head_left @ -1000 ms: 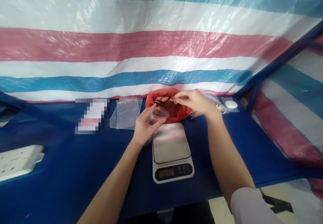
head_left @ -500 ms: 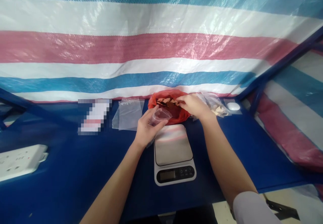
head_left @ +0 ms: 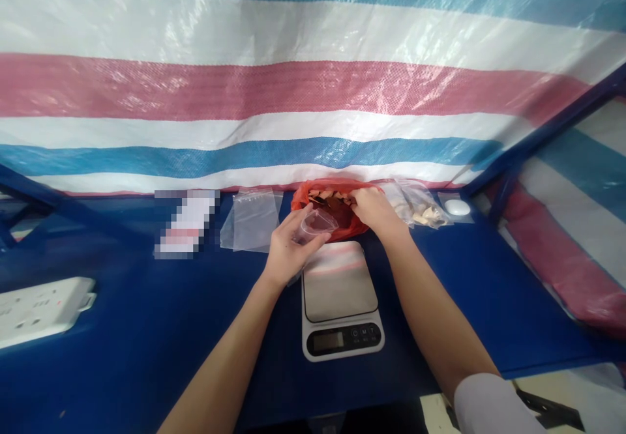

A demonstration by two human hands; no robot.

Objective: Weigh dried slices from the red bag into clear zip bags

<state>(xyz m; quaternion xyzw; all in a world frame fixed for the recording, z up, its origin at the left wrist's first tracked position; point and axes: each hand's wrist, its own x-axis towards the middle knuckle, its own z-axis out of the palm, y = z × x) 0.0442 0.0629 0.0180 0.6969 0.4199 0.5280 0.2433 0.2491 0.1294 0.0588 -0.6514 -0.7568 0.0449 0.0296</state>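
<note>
Up at 12 o'clock from the scale, red bag with brown bits. Left hand is gripping the clear bag, mouth between thumb and index, gaping toward 1, long axis roughly 1-to-7. Right hand reaches into the red bag's 2 o'clock side; can't tell if its fingers are pinched.

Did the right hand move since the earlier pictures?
Yes. Judged against the scale, the right hand at the red bag has moved down the picture, a bit closer.
</note>
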